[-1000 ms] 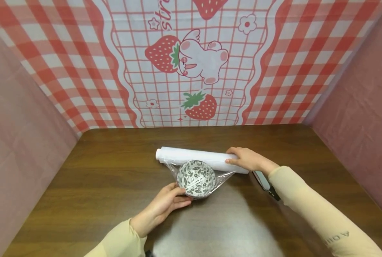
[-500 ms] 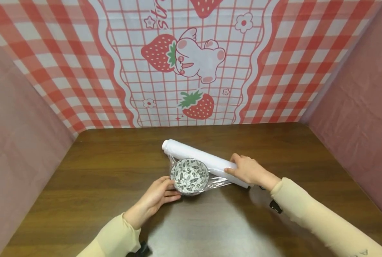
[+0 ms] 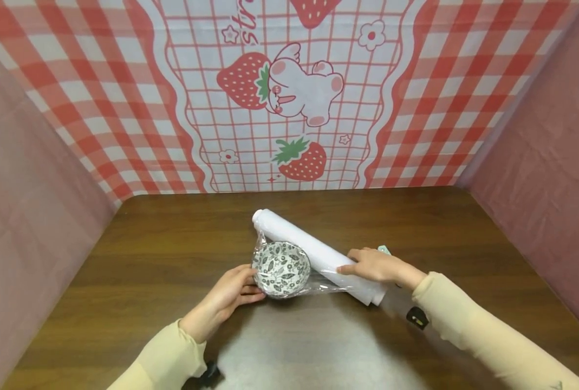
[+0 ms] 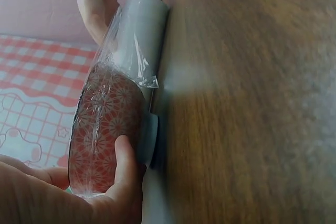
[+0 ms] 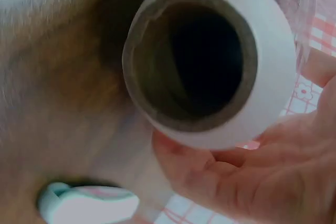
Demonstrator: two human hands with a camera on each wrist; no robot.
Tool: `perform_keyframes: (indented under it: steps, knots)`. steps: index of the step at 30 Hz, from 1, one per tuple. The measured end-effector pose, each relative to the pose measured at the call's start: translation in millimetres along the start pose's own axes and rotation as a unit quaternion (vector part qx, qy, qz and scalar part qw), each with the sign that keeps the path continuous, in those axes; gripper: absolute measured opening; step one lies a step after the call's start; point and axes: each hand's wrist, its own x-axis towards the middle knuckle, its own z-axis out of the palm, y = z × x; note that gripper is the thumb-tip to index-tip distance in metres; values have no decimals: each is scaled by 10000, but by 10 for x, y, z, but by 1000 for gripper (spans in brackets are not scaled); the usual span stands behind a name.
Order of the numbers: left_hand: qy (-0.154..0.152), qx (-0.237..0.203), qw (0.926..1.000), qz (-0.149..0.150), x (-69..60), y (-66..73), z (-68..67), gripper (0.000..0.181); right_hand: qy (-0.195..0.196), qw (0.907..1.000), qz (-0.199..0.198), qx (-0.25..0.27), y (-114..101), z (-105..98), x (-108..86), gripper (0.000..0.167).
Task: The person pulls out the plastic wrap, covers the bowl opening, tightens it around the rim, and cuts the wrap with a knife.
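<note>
A bowl (image 3: 281, 270) with a dark floral print inside sits on the table, film stretched over it. Its outer wall (image 4: 105, 124) is red with pale flowers in the left wrist view. My left hand (image 3: 228, 295) grips the bowl's left side, thumb low on the wall. Clear cling film (image 3: 320, 284) runs from the bowl to a white roll of cling film (image 3: 313, 246), which lies slantwise behind and right of it. My right hand (image 3: 379, 266) holds the roll near its right end. The roll's hollow cardboard core (image 5: 191, 59) faces the right wrist camera.
Beyond my right hand lies a small pale green and white object (image 5: 89, 203), mostly hidden in the head view; its kind is unclear. A brown wooden table (image 3: 148, 260) is bounded by a strawberry-print cloth (image 3: 294, 108) at the back and pink cloth at both sides.
The roll has turned, its right end swinging toward me and its left end away. My right hand came nearer with it. My left hand and the bowl shifted left; the film still joins bowl and roll.
</note>
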Motion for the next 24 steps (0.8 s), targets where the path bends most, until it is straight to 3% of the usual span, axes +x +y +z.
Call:
perform_keyframes:
  steps: [5, 9, 15, 19, 24]
  knots:
    - [-39, 49, 10000, 4, 8, 8, -10, 39, -153, 9962, 331, 797, 2, 14, 44, 39]
    - [-90, 127, 9999, 2, 11, 7, -16, 40, -625, 9866, 571, 1396, -11, -13, 102, 34]
    - [-102, 167, 9998, 47, 3, -9, -38, 41, -1462, 9626, 689, 2176, -62, -111, 325, 56]
    - [-108, 170, 9998, 50, 1, -11, -42, 42, -1344, 9571, 739, 2459, -117, -136, 543, 64]
    - [-133, 162, 9998, 10, -4, 0, -49, 42, -1186, 9586, 728, 2486, -161, -141, 715, 65]
